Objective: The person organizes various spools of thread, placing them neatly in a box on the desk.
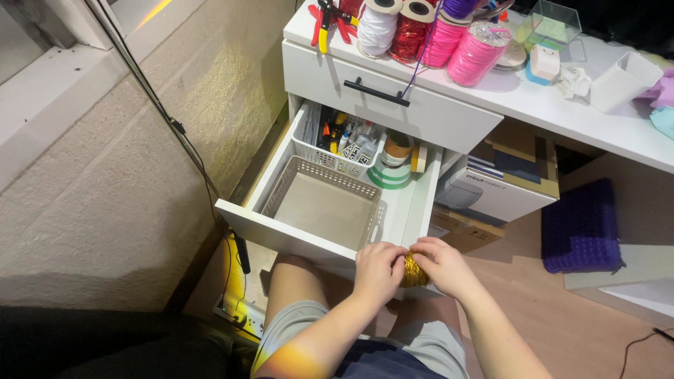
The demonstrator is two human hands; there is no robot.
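Gold spool gripped between both hands just in front of the open drawer.

L to R: stone-look wall w/ a black cable running down it; drawer pulled out, an empty beige basket set in front, a white basket of pens & small bits behind, tape rolls beside it. Left hand is curled on the spool's left side, fingers pressed together; right hand is wrapped over its right side, fingertips pinching the rim. For a clean job the spool is best kept level and the loose end held tight, judged from the grip. White surface above is loaded w/ ribbon spools, pliers, a white cup; boxes and a purple mat sit on the wood floor at right.
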